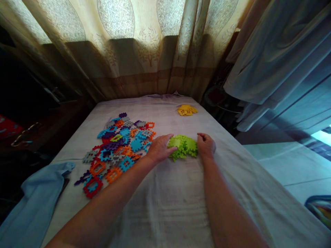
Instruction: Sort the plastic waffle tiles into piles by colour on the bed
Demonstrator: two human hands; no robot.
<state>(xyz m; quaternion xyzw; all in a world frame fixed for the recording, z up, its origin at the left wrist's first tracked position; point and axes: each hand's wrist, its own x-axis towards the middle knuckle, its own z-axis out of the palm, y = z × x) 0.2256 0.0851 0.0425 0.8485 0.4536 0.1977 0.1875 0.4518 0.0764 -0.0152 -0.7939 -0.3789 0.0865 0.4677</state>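
Note:
A small heap of light green interlocking plastic pieces (190,146) lies on the sheet-covered surface between my two hands. My left hand (160,148) is at the heap's left side, its thumb in front and fingers behind, closed around some green pieces. On the opposite side my right hand (206,144) rests with curled fingers against or just beside the heap; whatever is inside those fingers, if anything, is hidden. To the left spreads a large loose pile of mixed pieces (113,146) in blue, orange, red, grey and purple. One green piece (116,138) lies among them.
A small heap of yellow pieces (187,110) sits near the far right corner of the white sheet (165,210). Light blue cloth (43,196) hangs over the left edge. A patterned curtain (147,51) closes off the back, and garments (261,58) hang at right.

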